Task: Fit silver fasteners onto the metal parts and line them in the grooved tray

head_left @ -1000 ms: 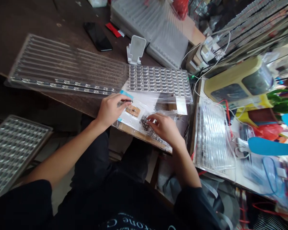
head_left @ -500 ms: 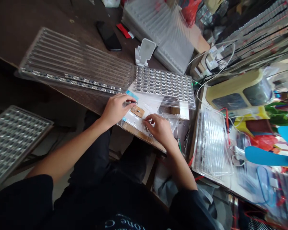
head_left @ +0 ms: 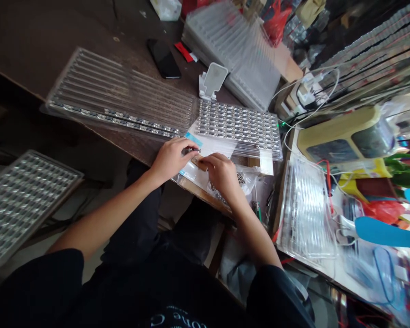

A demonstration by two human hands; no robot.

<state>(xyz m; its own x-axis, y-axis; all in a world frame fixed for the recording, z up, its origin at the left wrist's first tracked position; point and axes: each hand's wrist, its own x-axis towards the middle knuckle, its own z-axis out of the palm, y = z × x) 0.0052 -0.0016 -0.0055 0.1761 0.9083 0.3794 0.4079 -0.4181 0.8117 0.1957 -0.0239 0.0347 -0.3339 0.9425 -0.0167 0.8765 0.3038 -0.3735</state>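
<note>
My left hand (head_left: pixel 172 158) pinches a small dark metal connector (head_left: pixel 194 150) between thumb and fingers. My right hand (head_left: pixel 222 174) is closed at a small wooden block (head_left: pixel 201 162), its fingertips pressed together; whatever they hold is too small to make out. Part of the block is hidden by the fingers. Beneath both hands lies a white sheet (head_left: pixel 218 146) with blue tape. A plastic bag of small metal parts (head_left: pixel 241 178) lies just right of my right hand. Behind the hands is a clear tray filled with rows of connectors (head_left: pixel 239 123).
A ridged clear tray (head_left: pixel 123 91) with two rows of connectors lies at left. Behind are a black phone (head_left: pixel 164 58), a white stand (head_left: pixel 213 79) and stacked trays (head_left: pixel 232 50). Another filled tray (head_left: pixel 27 200) is lower left; a blue fan blade (head_left: pixel 386 231) is right.
My right hand has moved left from the bag of metal parts to the wooden block. My left hand still pinches the connector. The whole view has shifted slightly.
</note>
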